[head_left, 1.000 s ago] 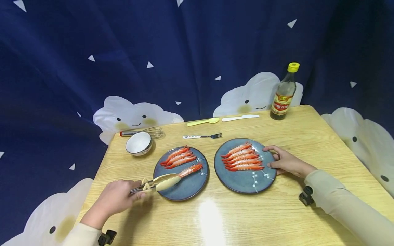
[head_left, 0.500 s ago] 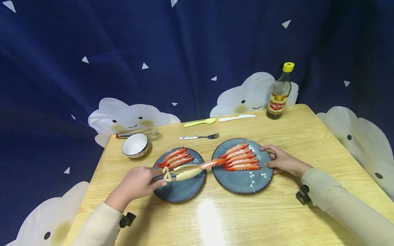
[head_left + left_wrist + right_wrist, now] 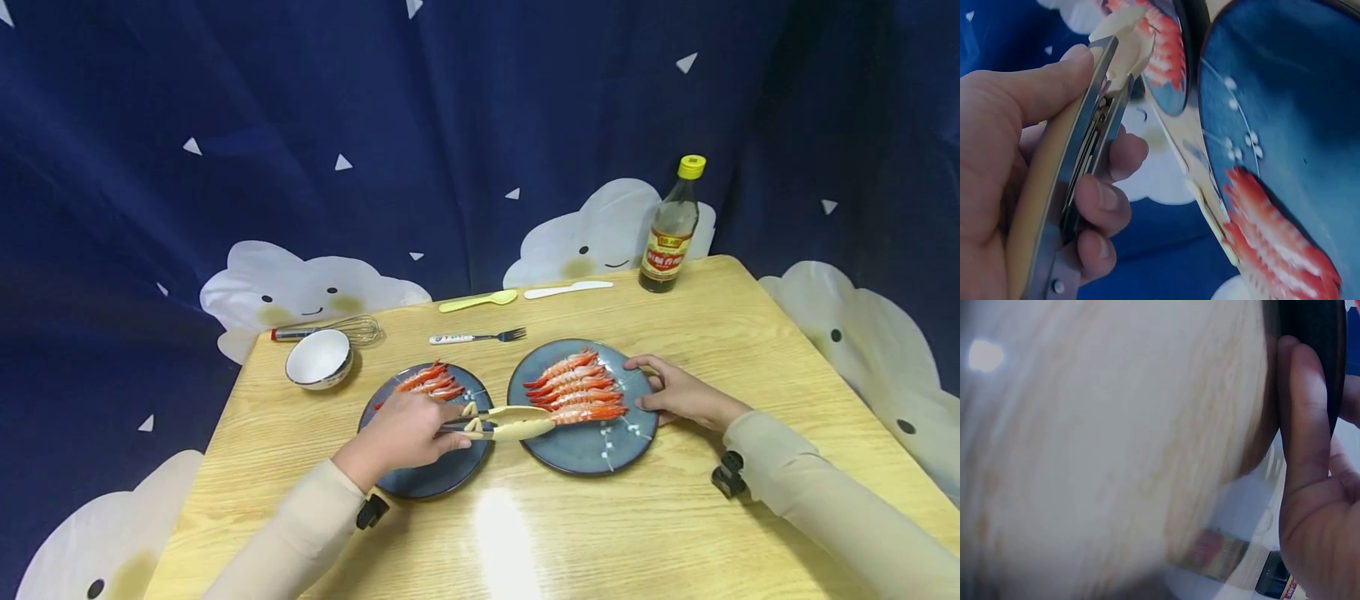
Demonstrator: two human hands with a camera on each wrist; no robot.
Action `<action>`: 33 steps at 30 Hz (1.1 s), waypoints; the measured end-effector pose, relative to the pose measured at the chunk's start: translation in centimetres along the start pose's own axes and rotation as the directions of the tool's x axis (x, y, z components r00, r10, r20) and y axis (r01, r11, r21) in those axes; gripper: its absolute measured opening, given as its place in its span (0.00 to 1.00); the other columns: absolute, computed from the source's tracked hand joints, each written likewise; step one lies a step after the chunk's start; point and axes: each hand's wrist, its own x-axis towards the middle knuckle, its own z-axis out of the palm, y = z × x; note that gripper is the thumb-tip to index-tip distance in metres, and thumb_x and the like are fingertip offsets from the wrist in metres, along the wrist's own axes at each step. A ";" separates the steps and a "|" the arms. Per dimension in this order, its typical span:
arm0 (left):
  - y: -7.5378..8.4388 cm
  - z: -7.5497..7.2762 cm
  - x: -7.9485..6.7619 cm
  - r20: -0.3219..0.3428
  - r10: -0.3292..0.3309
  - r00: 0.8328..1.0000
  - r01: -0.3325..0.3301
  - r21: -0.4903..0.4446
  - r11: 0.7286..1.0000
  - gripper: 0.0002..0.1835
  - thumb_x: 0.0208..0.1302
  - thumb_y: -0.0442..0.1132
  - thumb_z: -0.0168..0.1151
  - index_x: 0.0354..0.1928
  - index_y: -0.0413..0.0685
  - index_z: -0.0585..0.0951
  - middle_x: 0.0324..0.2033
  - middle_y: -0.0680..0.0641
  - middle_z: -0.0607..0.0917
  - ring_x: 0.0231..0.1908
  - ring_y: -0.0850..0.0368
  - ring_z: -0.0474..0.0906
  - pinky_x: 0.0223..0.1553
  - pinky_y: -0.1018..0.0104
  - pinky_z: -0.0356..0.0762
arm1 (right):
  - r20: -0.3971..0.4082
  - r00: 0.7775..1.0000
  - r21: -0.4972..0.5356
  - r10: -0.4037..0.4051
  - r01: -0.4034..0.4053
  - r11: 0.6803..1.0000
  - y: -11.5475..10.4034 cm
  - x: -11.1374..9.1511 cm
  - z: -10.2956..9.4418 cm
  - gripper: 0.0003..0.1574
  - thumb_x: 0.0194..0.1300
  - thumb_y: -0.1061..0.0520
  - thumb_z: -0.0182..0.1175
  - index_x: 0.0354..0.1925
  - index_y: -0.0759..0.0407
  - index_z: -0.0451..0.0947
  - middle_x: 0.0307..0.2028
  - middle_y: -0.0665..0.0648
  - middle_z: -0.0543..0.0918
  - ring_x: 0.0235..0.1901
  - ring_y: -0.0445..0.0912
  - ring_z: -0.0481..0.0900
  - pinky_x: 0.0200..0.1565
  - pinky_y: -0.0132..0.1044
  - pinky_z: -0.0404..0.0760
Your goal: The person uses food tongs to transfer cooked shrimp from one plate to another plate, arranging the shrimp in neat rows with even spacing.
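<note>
My left hand (image 3: pixel 408 433) grips a pair of metal tongs (image 3: pixel 1041 200) with cream-coloured heads, reaching across the left blue plate (image 3: pixel 450 479). At the tips of the tongs is a red-and-white shrimp (image 3: pixel 588 413), at the near end of a row of several shrimp (image 3: pixel 570 375) on the right blue plate (image 3: pixel 577 458). Whether the tongs still pinch it cannot be told. My right hand (image 3: pixel 686 396) holds that plate by its right rim, the thumb (image 3: pixel 1310 419) against the edge. More shrimp (image 3: pixel 1279 237) lie on the left plate, partly hidden by my left hand.
Behind the plates lie a fork (image 3: pixel 480 337), a yellow spoon (image 3: pixel 478 301) and a white knife (image 3: pixel 568 289). A white bowl (image 3: pixel 318 358) and a whisk (image 3: pixel 360 330) are at the back left. A yellow-capped sauce bottle (image 3: pixel 667 242) stands upright at the back right.
The left hand has carried the shrimp in the tongs rightward, from the left plate to the near end of the right plate's row. The right hand keeps its hold on the rim.
</note>
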 end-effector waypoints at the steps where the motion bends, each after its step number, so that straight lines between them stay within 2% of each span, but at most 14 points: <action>1: 0.2 0.1 0.3 -0.001 0.009 1.000 -0.009 0.008 1.000 0.19 0.53 0.59 0.56 0.39 0.55 0.80 0.20 0.61 0.77 0.20 0.66 0.71 0.23 0.65 0.69 | -0.002 1.000 -0.003 0.004 -0.004 1.000 0.0 0.0 0.0 0.40 0.56 0.69 0.53 0.62 0.54 0.48 0.47 0.70 0.69 0.36 0.57 0.77 0.32 0.50 0.75; 4: 0.7 0.5 1.1 0.004 0.029 1.000 -0.029 0.049 0.998 0.19 0.53 0.60 0.55 0.38 0.56 0.79 0.18 0.60 0.76 0.16 0.67 0.69 0.17 0.67 0.64 | 0.000 1.000 -0.004 0.011 -0.011 1.000 0.0 0.0 -0.1 0.40 0.56 0.69 0.54 0.62 0.53 0.48 0.48 0.70 0.68 0.36 0.57 0.77 0.32 0.50 0.75; 10: 1.5 1.0 1.8 0.007 0.033 0.999 -0.034 0.116 0.993 0.17 0.51 0.60 0.57 0.33 0.56 0.78 0.14 0.59 0.73 0.14 0.64 0.68 0.12 0.66 0.58 | -0.002 1.000 0.005 0.014 -0.014 1.000 0.1 0.2 0.0 0.40 0.55 0.69 0.54 0.62 0.54 0.48 0.48 0.70 0.68 0.36 0.56 0.77 0.32 0.50 0.75; 18: 2.0 1.2 2.2 -0.004 0.029 1.000 -0.028 0.162 0.986 0.17 0.50 0.59 0.58 0.31 0.55 0.78 0.14 0.57 0.73 0.14 0.61 0.70 0.12 0.64 0.61 | -0.001 1.000 0.028 0.008 -0.008 1.000 0.2 0.2 -0.2 0.40 0.55 0.70 0.54 0.61 0.54 0.49 0.49 0.71 0.67 0.37 0.57 0.77 0.33 0.51 0.75; 26: 2.3 1.0 2.0 0.000 -0.009 1.000 0.008 0.168 0.986 0.19 0.49 0.60 0.58 0.34 0.54 0.79 0.15 0.57 0.74 0.14 0.60 0.70 0.13 0.63 0.63 | -0.007 1.000 0.023 0.022 -0.022 1.000 0.2 0.4 -0.2 0.40 0.55 0.69 0.54 0.61 0.54 0.49 0.50 0.71 0.66 0.37 0.57 0.77 0.33 0.50 0.75; 33: 2.7 0.5 1.8 0.039 -0.070 0.997 0.063 0.164 0.985 0.24 0.46 0.62 0.59 0.39 0.53 0.80 0.13 0.57 0.72 0.13 0.61 0.68 0.12 0.64 0.61 | 0.002 1.000 0.027 0.010 -0.011 1.000 0.1 0.2 -0.3 0.40 0.55 0.69 0.54 0.62 0.54 0.48 0.50 0.71 0.66 0.37 0.57 0.77 0.33 0.50 0.75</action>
